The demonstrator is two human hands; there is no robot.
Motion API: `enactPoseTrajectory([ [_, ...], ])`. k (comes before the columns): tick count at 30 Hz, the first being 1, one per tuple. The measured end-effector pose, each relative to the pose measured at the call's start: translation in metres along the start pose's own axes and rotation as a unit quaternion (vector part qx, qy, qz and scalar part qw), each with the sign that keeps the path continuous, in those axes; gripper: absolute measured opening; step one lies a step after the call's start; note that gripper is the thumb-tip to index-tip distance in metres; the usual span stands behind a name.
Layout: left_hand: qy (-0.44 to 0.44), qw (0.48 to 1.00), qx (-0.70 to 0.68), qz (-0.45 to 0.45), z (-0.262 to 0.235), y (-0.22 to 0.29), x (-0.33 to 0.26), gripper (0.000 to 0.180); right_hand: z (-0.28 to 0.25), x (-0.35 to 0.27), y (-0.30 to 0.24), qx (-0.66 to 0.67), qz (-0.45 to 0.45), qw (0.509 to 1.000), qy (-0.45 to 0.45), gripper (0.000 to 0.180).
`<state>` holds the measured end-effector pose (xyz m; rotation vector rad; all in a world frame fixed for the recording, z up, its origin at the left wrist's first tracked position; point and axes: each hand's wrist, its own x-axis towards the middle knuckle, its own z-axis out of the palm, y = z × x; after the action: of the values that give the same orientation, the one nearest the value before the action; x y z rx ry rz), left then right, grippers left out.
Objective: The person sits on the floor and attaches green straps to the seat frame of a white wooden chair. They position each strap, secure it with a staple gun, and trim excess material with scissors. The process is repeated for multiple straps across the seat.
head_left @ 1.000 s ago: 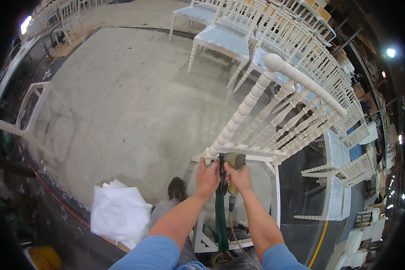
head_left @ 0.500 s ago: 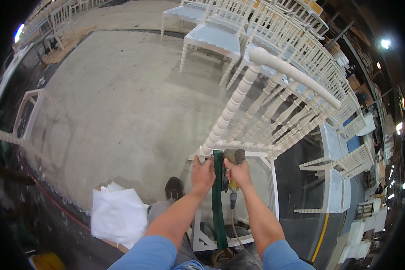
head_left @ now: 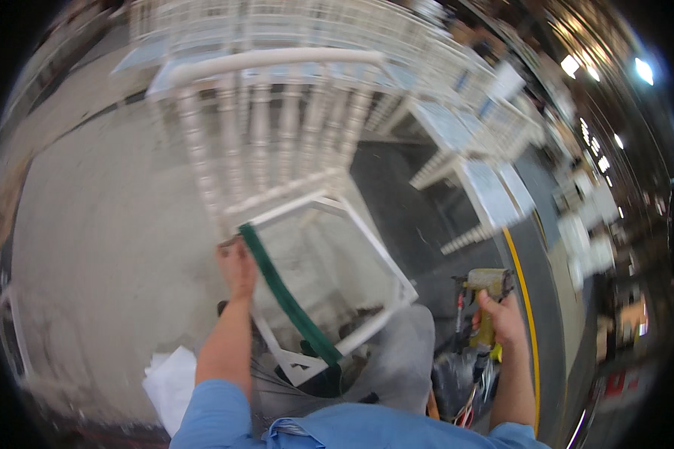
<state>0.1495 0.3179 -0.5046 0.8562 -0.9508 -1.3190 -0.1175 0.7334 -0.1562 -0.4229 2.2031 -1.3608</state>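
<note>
At the far left a crumpled white sheet [head_left: 171, 385], paper or plastic, lies on the concrete floor [head_left: 105, 239] beside the person's left elbow; no print or label shows on it. The left hand [head_left: 237, 267] reaches forward and presses on the near left corner of the white chair frame [head_left: 397, 284], fingers closed over the rail and pinning the upper end of the green webbing strap [head_left: 288, 299] there. That strap is what the work turns on: its long axis runs diagonally from the left hand at the back corner of the open seat frame down and rightward to the front rail near the person's lap, so it lies directly under the left hand and well apart from the right. The chair's turned-spindle back [head_left: 262, 135] stands up just beyond the seat opening, top rail roughly level across the view. Moving right, the right hand [head_left: 499, 318] is wrapped tight round the handle of a yellow-green pneumatic stapler [head_left: 485, 299], held off to the right side of the frame and not touching the chair; the left hand is much nearer the strap. Past it a yellow line [head_left: 528, 299] curves along the dark floor, and rows of similar white chairs [head_left: 472, 157] are stacked behind, blurred. No signs can be made out.
</note>
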Motion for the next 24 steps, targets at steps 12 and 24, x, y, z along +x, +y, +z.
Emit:
enactPoseTrajectory([
  [12, -0.094, 0.94, 0.242, -0.223, 0.041, 0.037, -0.201, 0.054, -0.219, -0.112, 0.204, 0.1, 0.204, 0.962, 0.153, 0.036],
  [24, -0.131, 0.809, -0.14, -0.556, 0.024, 0.09, -0.271, 0.032, -0.216, -0.076, 0.329, 0.046, 0.297, 0.951, 0.072, 0.047],
])
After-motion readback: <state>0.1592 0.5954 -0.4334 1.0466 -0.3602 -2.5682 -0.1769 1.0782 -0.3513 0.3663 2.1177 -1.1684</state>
